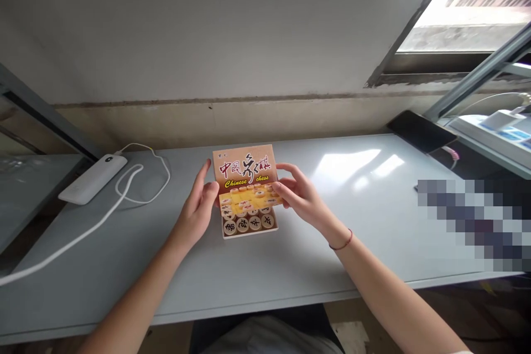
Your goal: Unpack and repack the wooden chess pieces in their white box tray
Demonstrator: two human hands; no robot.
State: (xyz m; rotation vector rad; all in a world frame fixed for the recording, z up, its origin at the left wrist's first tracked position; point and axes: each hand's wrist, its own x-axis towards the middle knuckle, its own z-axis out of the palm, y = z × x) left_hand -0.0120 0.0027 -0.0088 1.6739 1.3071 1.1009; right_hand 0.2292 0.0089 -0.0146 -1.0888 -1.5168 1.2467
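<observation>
A printed cardboard lid (244, 177) marked "Chinese chess" is held between my two hands over a shallow box (250, 235). Along the near side, the lid leaves the box uncovered, and round wooden chess pieces (254, 223) with dark characters show there in rows. The rest of the box is hidden under the lid. My left hand (198, 199) grips the lid's left edge, thumb at the front. On the opposite edge, my right hand (302, 194) holds the lid with thumb and fingers; a thin red cord circles that wrist.
On the grey table (199, 282), a white power bank (93, 180) lies at left with a white cable (95, 227) running off it. A dark flat object (421, 131) rests at the back right. A wall stands behind, and metal posts flank both sides.
</observation>
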